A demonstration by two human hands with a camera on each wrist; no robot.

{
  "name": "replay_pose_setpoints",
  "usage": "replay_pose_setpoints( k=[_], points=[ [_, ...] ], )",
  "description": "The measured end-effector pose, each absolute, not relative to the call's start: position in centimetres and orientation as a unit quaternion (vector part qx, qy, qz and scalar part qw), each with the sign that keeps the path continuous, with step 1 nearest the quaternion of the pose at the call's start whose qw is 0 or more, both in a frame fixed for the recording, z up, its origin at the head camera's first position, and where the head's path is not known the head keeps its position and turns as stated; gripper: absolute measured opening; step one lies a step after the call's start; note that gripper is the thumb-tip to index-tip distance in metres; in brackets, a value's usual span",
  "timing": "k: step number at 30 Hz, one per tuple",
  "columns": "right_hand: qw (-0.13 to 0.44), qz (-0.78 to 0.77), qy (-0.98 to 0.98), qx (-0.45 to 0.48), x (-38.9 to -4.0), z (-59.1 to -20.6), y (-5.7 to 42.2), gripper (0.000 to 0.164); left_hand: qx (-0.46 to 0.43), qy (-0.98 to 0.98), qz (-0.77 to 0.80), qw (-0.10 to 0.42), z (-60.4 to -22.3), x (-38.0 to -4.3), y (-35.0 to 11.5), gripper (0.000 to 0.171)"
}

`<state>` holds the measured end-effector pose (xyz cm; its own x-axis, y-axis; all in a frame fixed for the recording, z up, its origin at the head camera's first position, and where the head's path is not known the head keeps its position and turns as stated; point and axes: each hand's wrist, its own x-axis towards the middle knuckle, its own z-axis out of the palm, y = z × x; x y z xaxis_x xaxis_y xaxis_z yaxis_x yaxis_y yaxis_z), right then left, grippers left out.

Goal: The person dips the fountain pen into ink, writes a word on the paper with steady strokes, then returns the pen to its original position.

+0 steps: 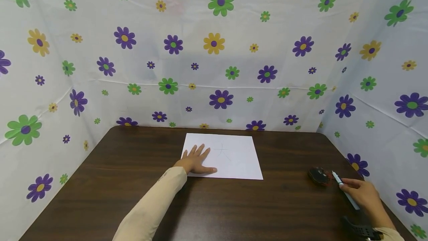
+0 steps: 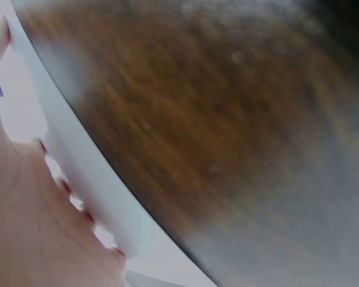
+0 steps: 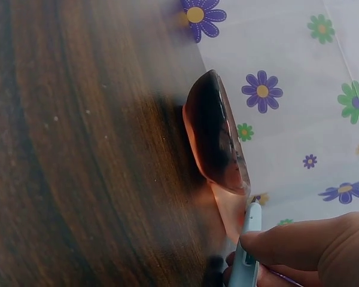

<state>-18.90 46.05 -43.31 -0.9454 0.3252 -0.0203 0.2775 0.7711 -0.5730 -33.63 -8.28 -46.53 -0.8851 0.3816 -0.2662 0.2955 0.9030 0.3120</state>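
My left hand [image 1: 195, 160] lies with fingers spread on the left part of a white sheet of paper [image 1: 240, 163]. Thin crossing lines are drawn on the sheet, to the right of the fingertips. In the left wrist view, the left hand [image 2: 42, 221] shows its palm side by the paper's edge [image 2: 102, 173]. Far to the right, my right hand [image 1: 362, 194] pinches a light-blue pen [image 1: 349, 198] between thumb and fingers. Just past the pen's tip sits a dark, glossy, rounded object [image 3: 212, 134], reddish-brown and partly see-through; its kind is unclear.
The dark brown wooden table [image 1: 267, 211] carries the sheet near its far edge. A white flower-printed cloth [image 1: 187, 21] hangs behind the table and along both sides. A black watch strap [image 1: 361, 230] is around the right wrist.
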Motion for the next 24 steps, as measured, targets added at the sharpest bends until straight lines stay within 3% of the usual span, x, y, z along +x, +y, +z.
replay_pose_setpoints(
  k=[12,19,24],
  points=[
    [0.045,0.304,-0.937,-0.165,-19.0,-43.3,45.9,0.058,0.174,0.958,0.144,0.175,-44.2,-31.8,-8.2,0.106],
    [0.051,0.288,-0.942,-0.164,-19.1,-42.2,45.3,0.066,0.184,0.959,0.139,0.162,-45.6,-32.9,-8.4,0.110],
    [0.097,0.280,-0.948,-0.117,-19.7,-40.7,43.9,0.066,0.172,0.962,0.141,0.156,-44.8,-33.0,-8.4,0.107]
  ],
)
